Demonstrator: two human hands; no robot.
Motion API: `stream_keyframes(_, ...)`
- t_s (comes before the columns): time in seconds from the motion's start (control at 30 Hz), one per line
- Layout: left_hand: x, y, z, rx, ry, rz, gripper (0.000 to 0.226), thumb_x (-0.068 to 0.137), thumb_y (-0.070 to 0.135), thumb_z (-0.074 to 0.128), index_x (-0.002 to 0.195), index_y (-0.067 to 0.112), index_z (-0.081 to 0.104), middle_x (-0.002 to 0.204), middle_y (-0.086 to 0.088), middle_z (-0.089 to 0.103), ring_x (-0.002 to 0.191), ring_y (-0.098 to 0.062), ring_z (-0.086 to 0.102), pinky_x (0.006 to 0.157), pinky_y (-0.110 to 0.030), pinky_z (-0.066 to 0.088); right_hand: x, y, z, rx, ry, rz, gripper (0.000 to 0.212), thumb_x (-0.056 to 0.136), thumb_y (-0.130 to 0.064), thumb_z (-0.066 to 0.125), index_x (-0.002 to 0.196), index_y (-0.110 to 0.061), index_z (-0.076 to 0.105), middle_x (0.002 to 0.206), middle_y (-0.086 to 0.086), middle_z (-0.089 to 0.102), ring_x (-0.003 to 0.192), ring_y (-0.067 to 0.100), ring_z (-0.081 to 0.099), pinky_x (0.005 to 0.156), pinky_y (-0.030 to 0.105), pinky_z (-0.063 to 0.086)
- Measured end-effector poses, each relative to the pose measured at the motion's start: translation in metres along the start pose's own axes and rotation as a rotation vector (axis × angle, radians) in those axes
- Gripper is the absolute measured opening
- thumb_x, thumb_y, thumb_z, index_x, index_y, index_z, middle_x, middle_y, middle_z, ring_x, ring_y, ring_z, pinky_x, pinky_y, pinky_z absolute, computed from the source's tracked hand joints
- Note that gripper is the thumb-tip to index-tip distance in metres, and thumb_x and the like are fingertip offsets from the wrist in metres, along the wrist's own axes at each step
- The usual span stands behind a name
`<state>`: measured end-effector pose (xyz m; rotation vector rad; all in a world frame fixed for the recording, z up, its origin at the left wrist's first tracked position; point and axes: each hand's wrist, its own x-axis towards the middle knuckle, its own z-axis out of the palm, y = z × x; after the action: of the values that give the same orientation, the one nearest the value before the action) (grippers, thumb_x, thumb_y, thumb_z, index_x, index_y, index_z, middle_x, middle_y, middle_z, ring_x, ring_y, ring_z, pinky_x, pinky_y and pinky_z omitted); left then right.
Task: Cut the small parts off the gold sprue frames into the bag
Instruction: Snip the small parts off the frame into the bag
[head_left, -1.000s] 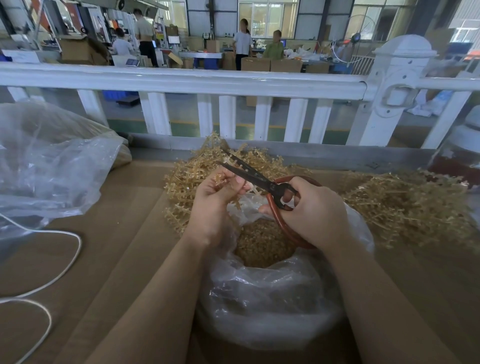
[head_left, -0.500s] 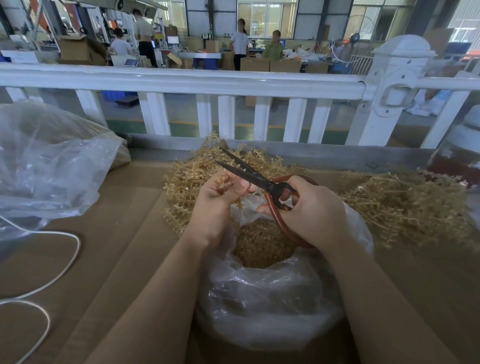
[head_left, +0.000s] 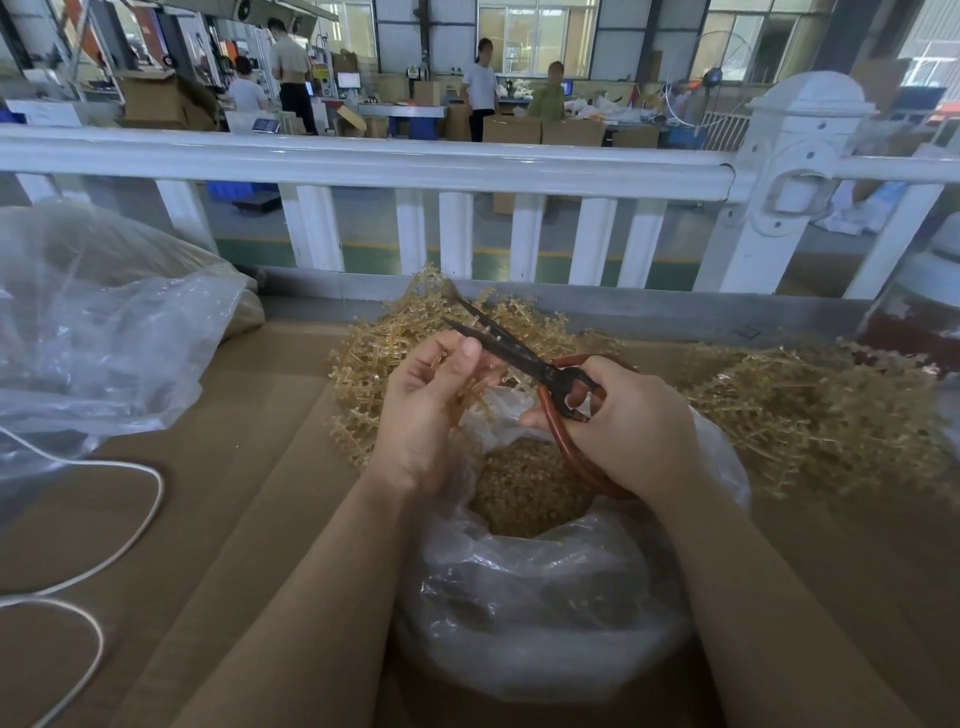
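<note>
My left hand (head_left: 423, 410) pinches a gold sprue frame (head_left: 470, 392) over the mouth of a clear plastic bag (head_left: 545, 613) that holds a heap of small gold parts (head_left: 524, 488). My right hand (head_left: 628, 426) grips the red handles of black-bladed scissors (head_left: 511, 351). The blades stand slightly apart and point up and to the left, just past my left fingertips. One pile of gold sprue frames (head_left: 374, 358) lies behind my left hand, and another sprue pile (head_left: 810, 410) lies to the right.
A large crumpled clear bag (head_left: 98, 332) lies at the left on the brown cardboard surface (head_left: 249, 478). A white cable (head_left: 124, 525) loops at the lower left. A white railing (head_left: 467, 166) runs across behind the piles. People and boxes are far beyond it.
The scissor blades have shifted slightly along the sprue frame in my left hand, whose fingers have turned the frame a little. Both hands stay over the bag mouth.
</note>
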<state>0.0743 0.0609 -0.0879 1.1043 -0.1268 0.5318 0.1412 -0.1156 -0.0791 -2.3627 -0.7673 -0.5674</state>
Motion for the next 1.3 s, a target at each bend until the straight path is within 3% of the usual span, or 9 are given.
stream_keyframes(0.23, 0.0021, -0.0012, -0.0039, 0.029, 0.0, 0.018, 0.006, 0.088, 0.009, 0.061, 0.092, 0.005, 0.063, 0.079, 0.002, 0.07, 0.074, -0.008, 0.064, 0.077, -0.022, 0.054, 0.0016, 0.0034, 0.0027, 0.035, -0.05, 0.012, 0.074, 0.053, -0.107, 0.03, 0.094, -0.05, 0.053, 0.069, -0.039, 0.046, 0.063, -0.012, 0.045, 0.058, 0.012, 0.035)
stream_keyframes(0.47, 0.0021, -0.0026, -0.0059, 0.162, 0.006, 0.06, 0.008, 0.091, 0.015, 0.065, 0.084, 0.014, 0.07, 0.079, 0.003, 0.07, 0.075, -0.007, 0.064, 0.076, -0.02, 0.052, 0.0021, 0.005, 0.004, 0.021, -0.095, 0.022, 0.071, 0.051, -0.107, 0.031, 0.093, -0.052, 0.048, 0.069, -0.04, 0.045, 0.064, -0.014, 0.044, 0.056, 0.011, 0.031)
stream_keyframes(0.63, 0.0014, -0.0047, -0.0066, 0.241, -0.014, 0.062, 0.01, 0.093, 0.018, 0.066, 0.092, 0.009, 0.069, 0.094, -0.014, 0.069, 0.091, -0.027, 0.065, 0.094, -0.051, 0.051, 0.002, 0.0055, 0.0054, 0.01, -0.11, 0.013, 0.065, 0.055, -0.104, 0.038, 0.094, -0.053, 0.047, 0.072, -0.039, 0.045, 0.066, -0.014, 0.043, 0.057, 0.01, 0.029)
stream_keyframes(0.7, 0.001, -0.0039, -0.0058, 0.237, -0.007, 0.065, 0.012, 0.093, 0.017, 0.066, 0.094, 0.005, 0.068, 0.094, -0.013, 0.07, 0.092, -0.025, 0.065, 0.093, -0.046, 0.052, 0.0017, 0.0051, 0.0053, 0.002, -0.1, 0.011, 0.062, 0.057, -0.103, 0.04, 0.092, -0.053, 0.048, 0.07, -0.038, 0.047, 0.065, -0.014, 0.043, 0.056, 0.011, 0.028)
stream_keyframes(0.8, 0.0, -0.0028, -0.0048, 0.234, -0.011, 0.078, 0.008, 0.093, 0.013, 0.065, 0.091, 0.005, 0.066, 0.087, -0.002, 0.07, 0.086, -0.012, 0.066, 0.083, -0.025, 0.051, 0.0023, 0.0043, 0.0053, 0.014, -0.103, 0.027, 0.064, 0.054, -0.105, 0.038, 0.092, -0.054, 0.048, 0.07, -0.036, 0.049, 0.066, -0.013, 0.045, 0.056, 0.012, 0.029)
stream_keyframes(1.0, 0.0005, -0.0005, -0.0055, 0.2, -0.009, 0.084, 0.005, 0.091, 0.014, 0.067, 0.09, 0.01, 0.069, 0.1, -0.01, 0.071, 0.098, -0.022, 0.067, 0.09, -0.031, 0.052, 0.0032, 0.0043, 0.0053, 0.051, -0.141, 0.048, 0.069, 0.05, -0.107, 0.038, 0.096, -0.056, 0.047, 0.075, -0.037, 0.052, 0.07, -0.014, 0.047, 0.058, 0.013, 0.032)
stream_keyframes(1.2, 0.0001, -0.0031, -0.0081, 0.179, 0.051, 0.064, 0.007, 0.093, 0.012, 0.067, 0.096, 0.006, 0.068, 0.095, -0.009, 0.071, 0.095, -0.022, 0.067, 0.097, -0.042, 0.052, 0.003, 0.0046, 0.0023, 0.099, -0.141, 0.079, 0.076, 0.046, -0.108, 0.037, 0.097, -0.054, 0.05, 0.078, -0.037, 0.055, 0.072, -0.013, 0.05, 0.059, 0.013, 0.033)
stream_keyframes(1.3, -0.0007, -0.0004, -0.0052, 0.174, 0.079, 0.072, 0.006, 0.089, 0.013, 0.069, 0.093, 0.008, 0.069, 0.09, -0.006, 0.072, 0.093, -0.019, 0.067, 0.093, -0.036, 0.052, 0.0024, 0.0044, 0.0016, 0.115, -0.138, 0.088, 0.075, 0.046, -0.108, 0.037, 0.093, -0.052, 0.051, 0.077, -0.035, 0.057, 0.074, -0.009, 0.054, 0.059, 0.015, 0.036)
